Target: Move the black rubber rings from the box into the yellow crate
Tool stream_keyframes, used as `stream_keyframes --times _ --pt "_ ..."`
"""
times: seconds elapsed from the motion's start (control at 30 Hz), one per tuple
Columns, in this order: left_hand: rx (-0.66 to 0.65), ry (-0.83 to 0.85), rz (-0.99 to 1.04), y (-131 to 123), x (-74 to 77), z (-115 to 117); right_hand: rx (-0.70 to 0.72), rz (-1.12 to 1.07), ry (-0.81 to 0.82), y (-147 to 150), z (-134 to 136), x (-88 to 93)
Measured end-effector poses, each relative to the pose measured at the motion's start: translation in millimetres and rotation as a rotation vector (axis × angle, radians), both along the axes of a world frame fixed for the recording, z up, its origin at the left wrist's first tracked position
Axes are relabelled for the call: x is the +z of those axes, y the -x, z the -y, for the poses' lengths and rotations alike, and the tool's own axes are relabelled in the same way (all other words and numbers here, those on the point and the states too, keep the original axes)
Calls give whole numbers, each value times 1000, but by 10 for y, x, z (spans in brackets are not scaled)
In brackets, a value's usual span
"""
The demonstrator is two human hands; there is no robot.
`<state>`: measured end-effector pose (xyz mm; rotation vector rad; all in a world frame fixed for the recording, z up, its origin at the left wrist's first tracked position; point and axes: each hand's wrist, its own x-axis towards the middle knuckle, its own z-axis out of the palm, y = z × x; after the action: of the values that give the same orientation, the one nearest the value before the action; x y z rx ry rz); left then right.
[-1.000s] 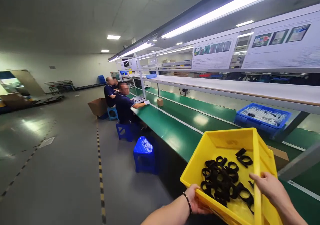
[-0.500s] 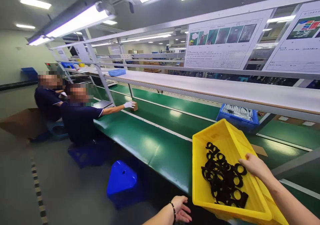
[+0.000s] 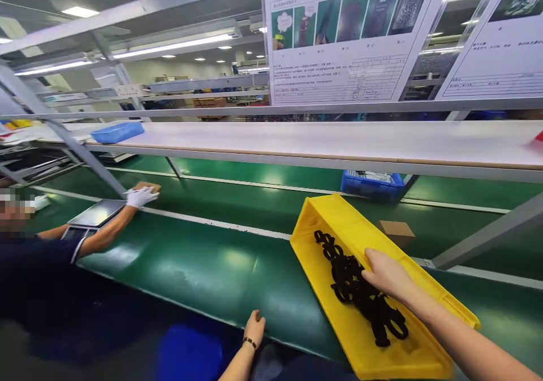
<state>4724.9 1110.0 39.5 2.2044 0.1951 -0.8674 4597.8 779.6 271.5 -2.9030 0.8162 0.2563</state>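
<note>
A yellow plastic bin (image 3: pixel 339 324) stands tilted on the green bench at the right, its open side facing me. Several black ring-shaped parts (image 3: pixel 356 282) lie heaped inside it. My right hand (image 3: pixel 386 273) is closed over the bin's right-hand wall, thumb on the inner side. Low in the middle, at the bench's front edge, my left hand (image 3: pixel 254 327) has its fingers curled in, with nothing visible in them. A dark beaded bracelet circles that wrist. The bin is well to the right of this hand.
A blue crate (image 3: pixel 373 184) with packed items and a cardboard piece (image 3: pixel 396 229) lie behind the bin. A white shelf (image 3: pixel 254 135) and slanted posts cross above the bench. At left, a co-worker's gloved hand (image 3: pixel 142 196) holds a small brown box. A blue stool (image 3: pixel 189 350) stands below.
My view has turned left and closer to the bench. The bin has tilted further and its black parts have shifted. My left hand's spread fingers have curled. The right hand stays on the bin wall.
</note>
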Motion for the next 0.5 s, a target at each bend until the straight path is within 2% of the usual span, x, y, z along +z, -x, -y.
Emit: stream_keyframes --times 0.1,0.27,0.37,0.5 --pt "-278 51 131 -289 100 346 -60 14 9 -116 -205 17" --pt "-942 70 289 -636 357 949 -205 -25 69 -198 -464 11" --pt "-1125 89 368 -881 383 1295 -238 29 197 -184 -682 -135" --pt "-1182 -10 398 -1177 268 1734 -235 181 360 -254 -988 -381"
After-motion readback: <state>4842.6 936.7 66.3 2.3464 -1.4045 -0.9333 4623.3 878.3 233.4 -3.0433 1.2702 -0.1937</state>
